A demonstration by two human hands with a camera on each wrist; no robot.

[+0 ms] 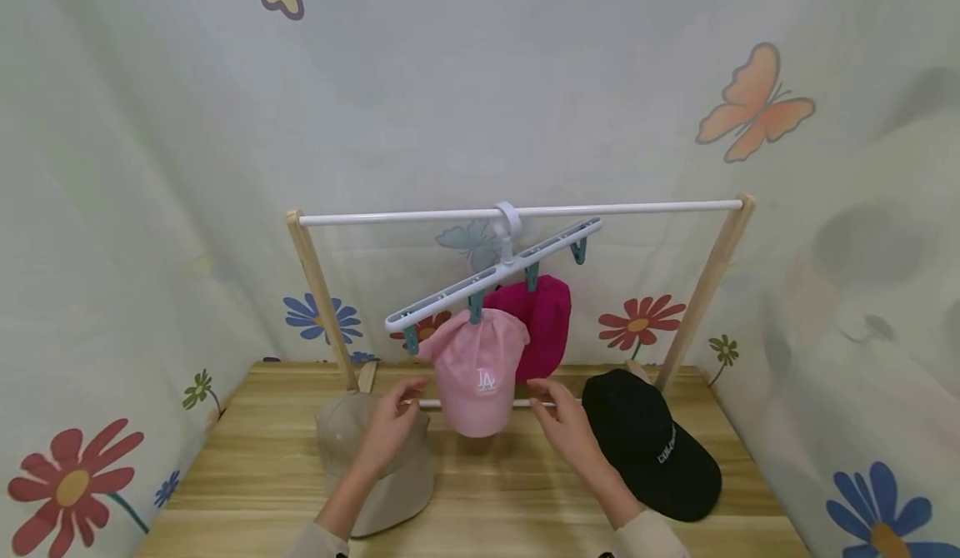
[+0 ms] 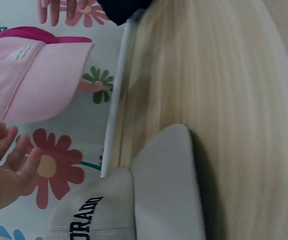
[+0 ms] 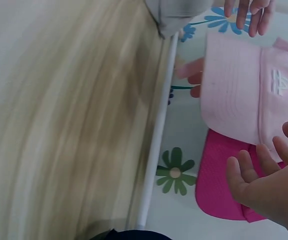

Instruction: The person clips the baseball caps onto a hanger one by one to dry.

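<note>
A light pink cap (image 1: pixel 480 375) with white letters hangs brim down from a teal clip (image 1: pixel 476 306) on a white clip hanger (image 1: pixel 495 273). Behind it a magenta cap (image 1: pixel 546 325) hangs from another clip. To the left of the pink cap is my left hand (image 1: pixel 393 425), fingers loosely spread and holding nothing, above a beige cap (image 1: pixel 378 450) on the table. My right hand (image 1: pixel 567 433) hovers on the other side, empty, its fingers relaxed near the hanging caps. In the right wrist view the fingertips (image 3: pixel 266 161) overlap the pink and magenta caps.
The hanger hooks over the white rail (image 1: pixel 637 207) of a wooden-legged rack (image 1: pixel 708 287). It tilts, its left end lower, with unused clips at both ends. A black cap (image 1: pixel 648 445) lies on the wooden table (image 1: pixel 247 458) at right. Flower-patterned cloth (image 1: pixel 165 166) surrounds the table.
</note>
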